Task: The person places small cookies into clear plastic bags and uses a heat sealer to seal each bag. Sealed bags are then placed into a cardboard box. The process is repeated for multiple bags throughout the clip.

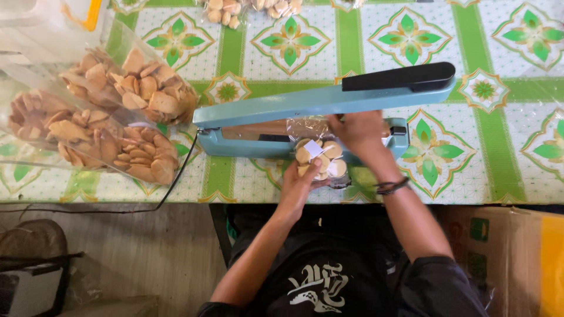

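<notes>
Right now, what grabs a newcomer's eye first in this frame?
The light blue heat sealer with its black-handled arm raised, lying across the middle of the green-patterned tablecloth. Under the arm, the left hand and right hand hold a small clear bag of round cookies with its top on the sealing bar. At far left lie big clear bags of brown crackers.

The right hand [358,132] hides the top of the small cookie bag [319,159]. A cookie pile [249,9] is cut off by the top edge. Big snack bags [88,117] run past the left edge.
</notes>
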